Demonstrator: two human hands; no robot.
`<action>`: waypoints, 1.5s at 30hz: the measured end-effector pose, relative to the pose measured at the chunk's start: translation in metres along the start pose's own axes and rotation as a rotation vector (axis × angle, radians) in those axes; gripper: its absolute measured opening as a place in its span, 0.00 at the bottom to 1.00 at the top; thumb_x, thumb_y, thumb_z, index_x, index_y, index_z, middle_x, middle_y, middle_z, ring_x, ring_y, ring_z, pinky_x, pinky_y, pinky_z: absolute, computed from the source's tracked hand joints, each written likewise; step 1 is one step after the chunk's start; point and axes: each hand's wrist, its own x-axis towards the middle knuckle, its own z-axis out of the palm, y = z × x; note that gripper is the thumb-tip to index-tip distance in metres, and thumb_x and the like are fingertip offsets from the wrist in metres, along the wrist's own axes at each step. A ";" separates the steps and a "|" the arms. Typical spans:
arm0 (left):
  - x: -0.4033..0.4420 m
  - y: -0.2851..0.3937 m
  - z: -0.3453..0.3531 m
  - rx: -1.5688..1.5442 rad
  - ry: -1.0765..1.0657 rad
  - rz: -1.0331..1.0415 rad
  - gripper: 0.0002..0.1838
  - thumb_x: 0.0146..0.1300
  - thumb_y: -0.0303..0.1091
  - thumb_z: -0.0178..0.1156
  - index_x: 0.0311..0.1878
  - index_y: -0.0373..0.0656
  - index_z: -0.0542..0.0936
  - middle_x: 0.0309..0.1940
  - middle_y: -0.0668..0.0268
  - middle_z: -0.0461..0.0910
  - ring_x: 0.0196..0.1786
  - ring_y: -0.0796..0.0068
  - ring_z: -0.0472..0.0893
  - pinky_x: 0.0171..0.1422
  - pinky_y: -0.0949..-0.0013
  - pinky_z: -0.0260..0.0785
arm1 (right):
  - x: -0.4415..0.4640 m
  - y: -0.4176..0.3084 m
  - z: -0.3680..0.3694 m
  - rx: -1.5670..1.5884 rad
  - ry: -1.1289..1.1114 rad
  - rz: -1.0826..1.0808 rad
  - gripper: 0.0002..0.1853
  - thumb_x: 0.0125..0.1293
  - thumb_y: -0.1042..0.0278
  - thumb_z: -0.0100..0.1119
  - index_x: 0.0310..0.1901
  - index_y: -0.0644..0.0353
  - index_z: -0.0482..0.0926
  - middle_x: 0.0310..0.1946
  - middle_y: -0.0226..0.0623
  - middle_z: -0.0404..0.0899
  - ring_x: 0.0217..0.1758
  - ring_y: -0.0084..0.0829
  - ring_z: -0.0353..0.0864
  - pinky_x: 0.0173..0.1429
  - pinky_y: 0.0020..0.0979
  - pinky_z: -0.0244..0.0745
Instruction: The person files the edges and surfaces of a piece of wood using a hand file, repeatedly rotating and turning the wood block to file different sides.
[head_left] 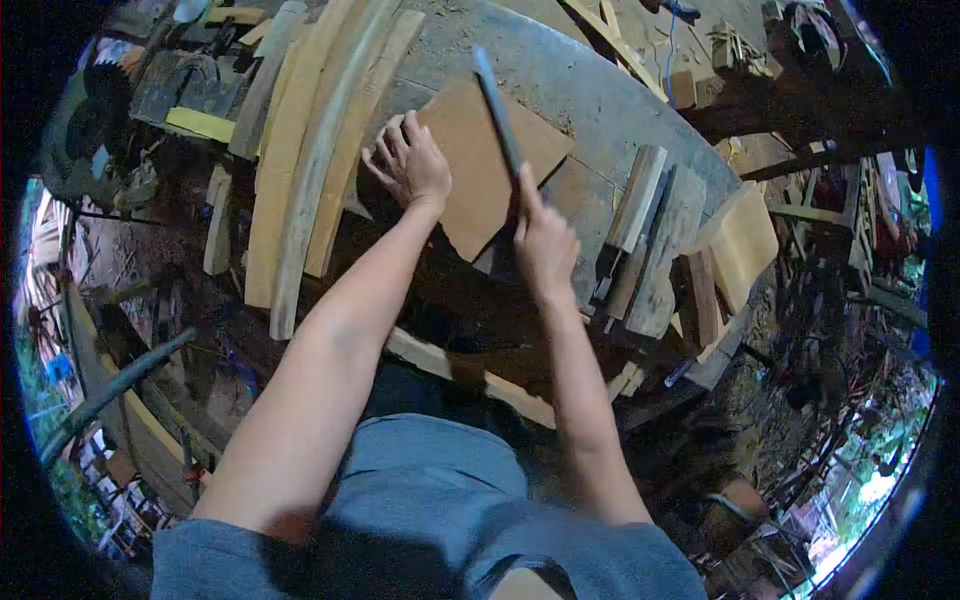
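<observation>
A flat brown wooden board (pixel 470 170) with angled corners lies on the worktable. My left hand (pixel 412 165) is at its left edge, fingers bent and holding it there. In my right hand (pixel 545 235) is a long, narrow metal file (pixel 495 105), gripped by its dark handle with the index finger stretched along it. The file slants up and away over the board; whether it touches the wood I cannot tell. Part of the handle is hidden by my fingers.
The grey worktable (pixel 620 95) carries sawdust. Long curved-looking planks (pixel 325 150) lie left of my left hand. At the right are wood offcuts (pixel 665 250) and a pale curved wood piece (pixel 742 245). A circular saw blade (pixel 100 120) shows at far left.
</observation>
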 end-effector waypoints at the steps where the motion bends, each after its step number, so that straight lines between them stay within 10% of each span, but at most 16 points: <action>1: -0.001 0.000 0.002 -0.003 0.004 0.006 0.17 0.72 0.42 0.51 0.61 0.51 0.74 0.56 0.65 0.74 0.59 0.60 0.70 0.68 0.48 0.52 | 0.024 0.000 -0.003 -0.014 0.023 0.052 0.32 0.70 0.68 0.53 0.74 0.31 0.62 0.27 0.52 0.80 0.29 0.54 0.82 0.34 0.54 0.76; 45: -0.001 -0.021 0.020 -0.224 -0.039 0.044 0.19 0.70 0.34 0.51 0.63 0.54 0.76 0.50 0.64 0.72 0.54 0.56 0.71 0.59 0.52 0.64 | 0.022 0.018 0.011 0.168 0.252 0.186 0.29 0.72 0.64 0.52 0.73 0.32 0.63 0.24 0.56 0.79 0.28 0.56 0.82 0.32 0.54 0.75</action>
